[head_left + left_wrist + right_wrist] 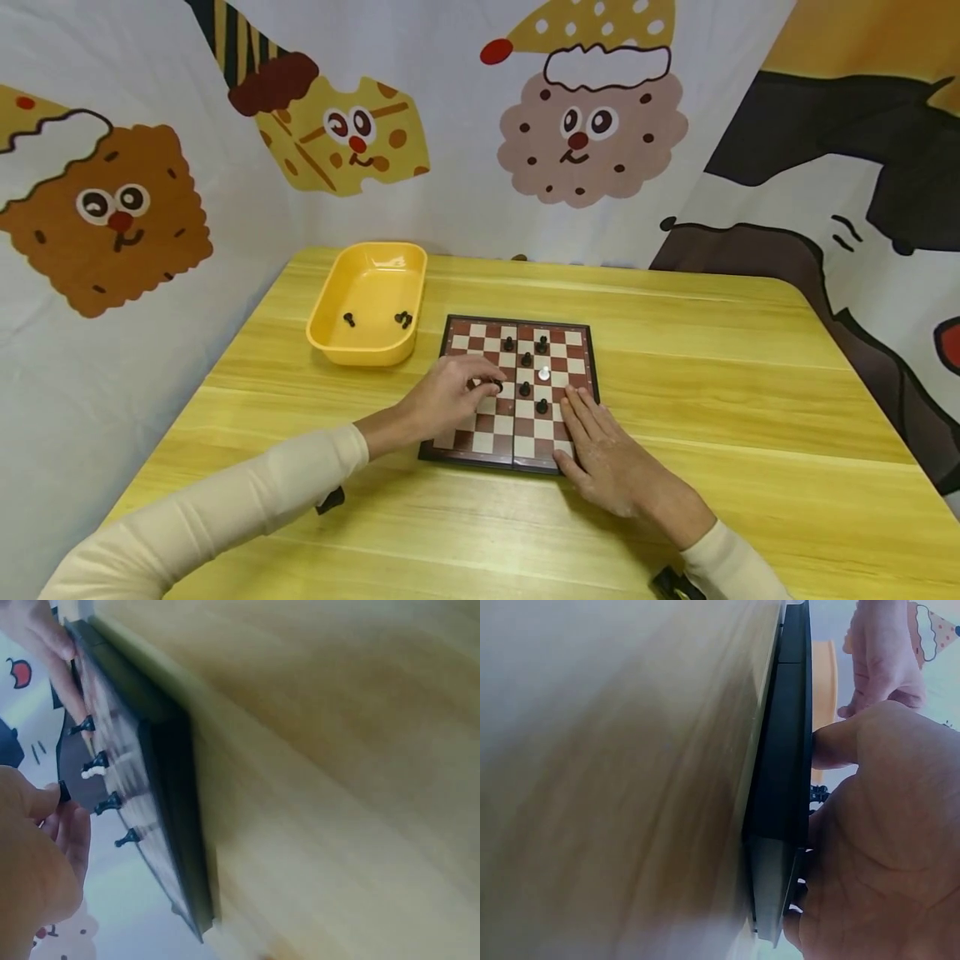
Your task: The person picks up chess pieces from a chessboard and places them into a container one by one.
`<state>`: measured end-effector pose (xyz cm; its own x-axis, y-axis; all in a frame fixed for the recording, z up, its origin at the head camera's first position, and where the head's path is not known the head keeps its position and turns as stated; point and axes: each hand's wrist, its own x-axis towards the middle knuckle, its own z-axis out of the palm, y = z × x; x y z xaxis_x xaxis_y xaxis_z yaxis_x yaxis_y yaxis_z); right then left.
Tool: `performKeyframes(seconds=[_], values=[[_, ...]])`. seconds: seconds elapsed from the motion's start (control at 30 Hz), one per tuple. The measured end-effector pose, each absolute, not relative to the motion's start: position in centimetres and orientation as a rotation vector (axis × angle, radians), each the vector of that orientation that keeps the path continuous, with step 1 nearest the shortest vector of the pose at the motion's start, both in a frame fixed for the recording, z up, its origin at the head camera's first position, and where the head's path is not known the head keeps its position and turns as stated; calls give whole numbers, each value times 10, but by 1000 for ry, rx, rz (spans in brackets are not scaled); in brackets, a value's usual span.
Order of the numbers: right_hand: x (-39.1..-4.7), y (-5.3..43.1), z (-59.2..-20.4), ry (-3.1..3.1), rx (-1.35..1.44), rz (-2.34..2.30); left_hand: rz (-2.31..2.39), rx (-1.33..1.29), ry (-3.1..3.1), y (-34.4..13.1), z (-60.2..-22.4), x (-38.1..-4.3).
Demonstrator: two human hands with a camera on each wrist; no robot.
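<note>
Pinches, in the left hand (448, 393), a small, glossy black, plastic-looking chess piece (498, 386) between thumb and fingertips, over the left half of a flat, dark-rimmed folding chessboard (491, 442) with red-brown and cream squares. Appears in the left wrist view mostly hidden by the fingers, seemingly raised just off the squares. Rests the right hand (611, 465), fingers straight and curled round nothing, on the board's near right part, apart from the left.

Should handle as light and stiff, hard under a pinch; may prove slippery, being smooth and offering little surface. Looks unlikely to break in an ordinary hold, but easy to tip, judging by the slim body. Is best taken by the upper body, thumb opposite forefinger, leaving the base free to sit flat. Calls for careful fingertips beside several small black standing pieces (527, 360) and one small white piece (544, 374), set close together. Cannot tell of any magnet underneath. Note more black pieces (405, 319) in a shallow, rounded yellow plastic tray (386, 287), beyond the board's left side.
</note>
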<state>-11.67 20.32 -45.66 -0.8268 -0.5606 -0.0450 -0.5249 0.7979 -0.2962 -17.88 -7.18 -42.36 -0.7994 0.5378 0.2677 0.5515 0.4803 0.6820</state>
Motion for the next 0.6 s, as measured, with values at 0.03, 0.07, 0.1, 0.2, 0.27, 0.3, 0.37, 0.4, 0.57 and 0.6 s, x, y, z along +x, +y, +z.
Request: performKeyframes(seconds=[0.03,0.07,0.1,0.2,0.27,0.3,0.37,0.4,0.57,0.6], values=[[-117,203,-457,2856,-864,-400,-1256,-986,-2681,-73,-422,-179],[-117,203,-457,2854,-860,-391,-1265,-984,-2672,-73,-421,-180],[-118,203,-458,2850,-854,-380,-1273,-984,-2661,-74,-419,-180],[-118,202,-456,2840,-836,-363,-1277,-984,-2644,-75,-416,-180],[-117,201,-453,2832,-828,-367,-1263,-982,-2642,-76,-414,-180],[-117,200,-452,2830,-829,-372,-1256,-983,-2641,-76,-414,-179],[-117,200,-450,2834,-831,-363,-1266,-974,-2648,-77,-413,-179],[-116,199,-449,2835,-832,-358,-1274,-968,-2650,-78,-413,-178],[-116,199,-448,2833,-831,-371,-1285,-935,-2645,-82,-414,-178],[-116,199,-448,2831,-827,-366,-1267,-931,-2641,-82,-414,-178]])
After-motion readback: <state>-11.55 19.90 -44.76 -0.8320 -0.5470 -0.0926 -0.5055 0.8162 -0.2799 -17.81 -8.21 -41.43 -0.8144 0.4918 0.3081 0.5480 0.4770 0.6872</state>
